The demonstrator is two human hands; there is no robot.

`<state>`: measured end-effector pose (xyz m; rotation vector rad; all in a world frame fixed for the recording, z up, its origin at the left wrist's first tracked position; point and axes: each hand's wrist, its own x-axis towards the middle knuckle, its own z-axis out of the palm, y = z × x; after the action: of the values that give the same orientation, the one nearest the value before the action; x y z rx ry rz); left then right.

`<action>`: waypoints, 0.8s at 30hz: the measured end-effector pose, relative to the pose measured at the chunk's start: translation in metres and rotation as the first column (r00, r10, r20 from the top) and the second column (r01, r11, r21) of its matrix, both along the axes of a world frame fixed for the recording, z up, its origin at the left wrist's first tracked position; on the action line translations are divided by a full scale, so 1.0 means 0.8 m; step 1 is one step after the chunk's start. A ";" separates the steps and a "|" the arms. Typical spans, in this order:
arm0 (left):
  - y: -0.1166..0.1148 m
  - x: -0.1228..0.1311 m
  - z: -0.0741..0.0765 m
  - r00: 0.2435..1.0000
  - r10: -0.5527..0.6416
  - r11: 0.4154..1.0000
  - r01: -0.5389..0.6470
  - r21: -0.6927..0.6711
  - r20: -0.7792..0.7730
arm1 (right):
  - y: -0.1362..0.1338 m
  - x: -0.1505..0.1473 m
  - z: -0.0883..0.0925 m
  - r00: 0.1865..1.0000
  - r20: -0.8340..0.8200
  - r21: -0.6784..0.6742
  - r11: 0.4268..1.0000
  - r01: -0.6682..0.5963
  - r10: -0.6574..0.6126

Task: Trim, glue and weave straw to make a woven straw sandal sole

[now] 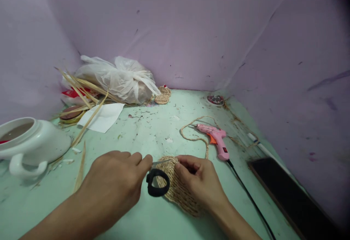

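My left hand (117,180) is closed around a pair of scissors, whose black ring handle (167,188) hangs below the fingers. The thin metal blade reaches right, across the top edge of a coiled straw-rope piece (177,196). My right hand (201,178) pinches that piece at its upper right edge, thumb in front. Fingers hide part of the blade and the spot where they grip. A loose braided rope (188,138) loops away behind the right hand toward a pink glue gun (217,136), which lies on its side.
Left stands a white ceramic pot (51,138), tipped over. Behind it are dry straw strips (95,114), white paper (105,118) and a knotted plastic bag (123,79). A small woven item (162,97) sits by the wall. At right lie a black phone (284,192) and the gun's cord (248,194).
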<state>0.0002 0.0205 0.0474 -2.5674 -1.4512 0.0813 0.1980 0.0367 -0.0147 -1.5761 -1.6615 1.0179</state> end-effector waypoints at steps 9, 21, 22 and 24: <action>0.011 -0.005 -0.016 0.977 -0.212 0.975 0.210 0.066 0.018 | -0.002 0.003 0.005 0.996 -0.047 -0.060 0.995 -0.079 0.076; 0.013 -0.010 -0.015 0.969 -0.245 0.967 0.244 0.073 0.009 | -0.004 0.005 0.003 0.995 -0.007 -0.060 0.993 -0.104 0.104; 0.013 -0.010 -0.015 0.970 -0.244 0.967 0.243 0.075 0.008 | -0.004 0.005 0.003 0.995 -0.003 -0.058 0.993 -0.104 0.104; 0.012 -0.010 -0.016 0.969 -0.246 0.966 0.245 0.081 0.007 | -0.004 0.005 0.004 0.995 0.007 -0.054 0.993 -0.101 0.102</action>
<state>-0.0078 0.0303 0.0348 -2.6639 -1.1051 -0.0337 0.2020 0.0337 -0.0114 -1.5467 -1.7497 1.1169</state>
